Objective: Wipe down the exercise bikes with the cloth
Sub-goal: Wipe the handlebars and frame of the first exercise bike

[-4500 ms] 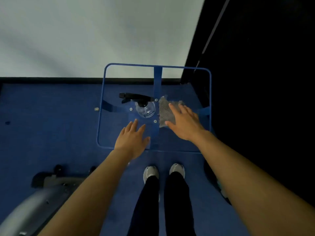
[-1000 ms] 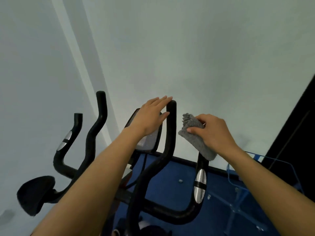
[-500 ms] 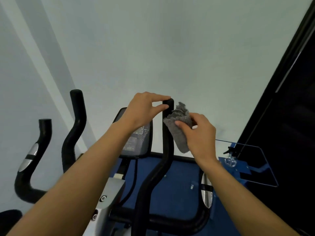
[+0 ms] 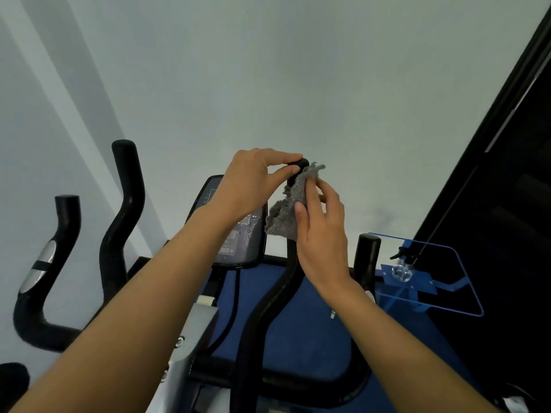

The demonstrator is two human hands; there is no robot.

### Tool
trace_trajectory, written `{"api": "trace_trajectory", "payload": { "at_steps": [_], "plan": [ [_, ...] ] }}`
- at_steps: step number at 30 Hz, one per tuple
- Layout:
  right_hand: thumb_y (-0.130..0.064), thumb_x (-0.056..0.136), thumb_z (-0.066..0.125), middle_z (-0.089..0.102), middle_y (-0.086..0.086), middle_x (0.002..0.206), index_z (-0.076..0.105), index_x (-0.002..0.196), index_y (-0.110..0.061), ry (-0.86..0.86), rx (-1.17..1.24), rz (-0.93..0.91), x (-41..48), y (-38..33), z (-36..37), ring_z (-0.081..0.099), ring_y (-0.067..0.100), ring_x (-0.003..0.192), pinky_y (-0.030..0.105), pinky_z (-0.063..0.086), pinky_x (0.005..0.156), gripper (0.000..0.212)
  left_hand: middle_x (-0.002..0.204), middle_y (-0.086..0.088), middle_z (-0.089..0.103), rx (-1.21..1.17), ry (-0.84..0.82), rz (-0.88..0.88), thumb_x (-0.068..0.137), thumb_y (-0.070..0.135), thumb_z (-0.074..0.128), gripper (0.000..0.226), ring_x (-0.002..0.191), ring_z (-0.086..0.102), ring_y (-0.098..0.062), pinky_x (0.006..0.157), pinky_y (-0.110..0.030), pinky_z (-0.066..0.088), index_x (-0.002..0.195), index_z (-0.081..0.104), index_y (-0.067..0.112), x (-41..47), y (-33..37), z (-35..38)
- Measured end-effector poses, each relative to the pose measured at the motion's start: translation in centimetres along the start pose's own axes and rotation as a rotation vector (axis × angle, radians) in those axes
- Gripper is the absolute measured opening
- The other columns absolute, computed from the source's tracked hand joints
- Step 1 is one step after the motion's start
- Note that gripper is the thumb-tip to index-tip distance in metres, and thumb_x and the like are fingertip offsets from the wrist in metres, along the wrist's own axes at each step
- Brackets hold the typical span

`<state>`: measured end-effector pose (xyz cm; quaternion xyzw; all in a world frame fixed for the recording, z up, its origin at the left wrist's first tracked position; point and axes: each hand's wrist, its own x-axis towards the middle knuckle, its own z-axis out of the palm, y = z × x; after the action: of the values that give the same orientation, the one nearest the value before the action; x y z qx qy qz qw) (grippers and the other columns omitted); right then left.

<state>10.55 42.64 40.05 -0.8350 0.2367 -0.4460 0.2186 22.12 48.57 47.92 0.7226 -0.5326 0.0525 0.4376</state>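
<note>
While the left hand pinches the handlebar tip, the right hand grips the cloth.

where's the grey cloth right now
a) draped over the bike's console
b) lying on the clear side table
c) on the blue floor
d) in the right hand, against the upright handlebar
d: the right hand presses the grey cloth against the upright handlebar, whose tip the left hand pinches; only the spray bottle stands on the clear side table.
</note>
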Motion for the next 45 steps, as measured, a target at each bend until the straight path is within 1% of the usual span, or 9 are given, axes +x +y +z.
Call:
{"api": "trace_trajectory", "payload": {
  "at_steps": [4, 8, 12, 15, 22, 27, 31, 38, 45],
  "plan": [
    [-0.023, 0.088, 0.059, 0.055, 0.007, 0.116, 0.051, 0.128, -0.021, 0.128, 0.063, -0.025, 0.0, 0.3, 0.3, 0.054, 0.018, 0.101, 0.027, 0.049, 0.077, 0.041, 0.109, 0.001, 0.07, -0.018, 0.015, -0.004, 0.087, 0.023, 0.063, 0.023, 0.103, 0.061, -0.007, 0.092, -0.016, 0.044, 0.109, 0.068, 0.02, -0.1, -0.1, 0.1],
    [-0.022, 0.082, 0.066, 0.062, 0.004, 0.108, 0.065, 0.11, -0.017, 0.207, 0.126, -0.021, 0.1, 0.5, 0.6, 0.057, 0.017, 0.096, 0.03, 0.052, 0.078, 0.028, 0.109, -0.001, 0.07, -0.035, 0.022, -0.014, 0.086, 0.022, 0.063, 0.024, 0.103, 0.062, -0.008, 0.094, -0.021, 0.045, 0.11, 0.068, 0.018, -0.2, 0.0, 0.1],
    [-0.025, 0.08, 0.068, 0.061, -0.002, 0.106, 0.063, 0.107, -0.021, 0.206, 0.229, 0.101, 0.2, -0.1, 0.6, 0.057, 0.016, 0.096, 0.041, 0.051, 0.082, 0.027, 0.108, 0.0, 0.07, -0.076, 0.031, -0.039, 0.086, 0.022, 0.064, 0.024, 0.103, 0.061, -0.005, 0.096, -0.021, 0.044, 0.109, 0.068, 0.018, -0.3, 0.0, 0.2],
    [-0.027, 0.077, 0.07, 0.06, -0.011, 0.105, 0.051, 0.107, -0.028, 0.162, 0.362, 0.301, 0.8, -1.0, 0.4, 0.057, 0.011, 0.097, 0.042, 0.052, 0.081, 0.036, 0.108, 0.0, 0.07, -0.087, 0.043, -0.038, 0.086, 0.021, 0.064, 0.024, 0.1, 0.058, 0.002, 0.091, -0.008, 0.04, 0.11, 0.068, 0.018, -0.4, -0.1, 0.4],
    [-0.032, 0.081, 0.067, 0.064, -0.005, 0.105, 0.061, 0.113, -0.025, 0.265, 0.29, 0.308, 1.2, -1.9, 0.8, 0.06, 0.01, 0.093, 0.036, 0.053, 0.078, 0.033, 0.102, 0.016, 0.067, -0.106, -0.031, -0.087, 0.085, 0.036, 0.063, 0.028, 0.096, 0.055, 0.012, 0.084, 0.002, 0.035, 0.111, 0.067, 0.025, -0.3, 0.2, -0.1],
    [-0.031, 0.083, 0.062, 0.062, -0.002, 0.102, 0.059, 0.112, -0.024, 0.28, 0.189, 0.226, 1.3, -1.7, 0.6, 0.062, 0.014, 0.087, 0.037, 0.052, 0.067, 0.029, 0.111, 0.015, 0.062, 0.001, -0.108, -0.018, 0.076, 0.035, 0.073, 0.046, 0.106, 0.052, 0.001, 0.085, 0.0, 0.032, 0.117, 0.058, 0.024, -0.8, 0.2, 0.3],
    [-0.031, 0.082, 0.066, 0.062, -0.004, 0.105, 0.058, 0.116, -0.023, 0.261, 0.228, 0.173, 1.0, -1.1, 0.7, 0.061, 0.011, 0.093, 0.031, 0.053, 0.07, 0.036, 0.104, 0.018, 0.059, 0.004, -0.061, -0.009, 0.082, 0.02, 0.064, 0.035, 0.099, 0.049, 0.008, 0.084, 0.002, 0.031, 0.118, 0.06, 0.023, -0.6, 0.1, 0.2],
    [-0.018, 0.082, 0.066, 0.062, 0.006, 0.096, 0.062, 0.116, -0.018, 0.337, 0.158, 0.001, 0.3, 0.0, 2.0, 0.06, 0.022, 0.085, 0.032, 0.055, 0.064, 0.034, 0.109, 0.02, 0.055, -0.041, -0.128, -0.045, 0.082, 0.012, 0.062, 0.047, 0.103, 0.043, 0.014, 0.086, 0.007, 0.028, 0.125, 0.055, 0.026, -1.1, -0.1, -0.2],
    [-0.024, 0.086, 0.059, 0.061, 0.007, 0.093, 0.061, 0.116, -0.027, 0.251, -0.002, -0.107, 0.1, 1.2, 1.5, 0.059, 0.024, 0.084, 0.032, 0.055, 0.061, 0.031, 0.116, 0.016, 0.061, -0.086, -0.079, -0.09, 0.083, 0.031, 0.065, 0.04, 0.109, 0.05, 0.006, 0.096, -0.015, 0.037, 0.122, 0.058, 0.03, -1.0, -0.1, 0.1]
  ]
}}
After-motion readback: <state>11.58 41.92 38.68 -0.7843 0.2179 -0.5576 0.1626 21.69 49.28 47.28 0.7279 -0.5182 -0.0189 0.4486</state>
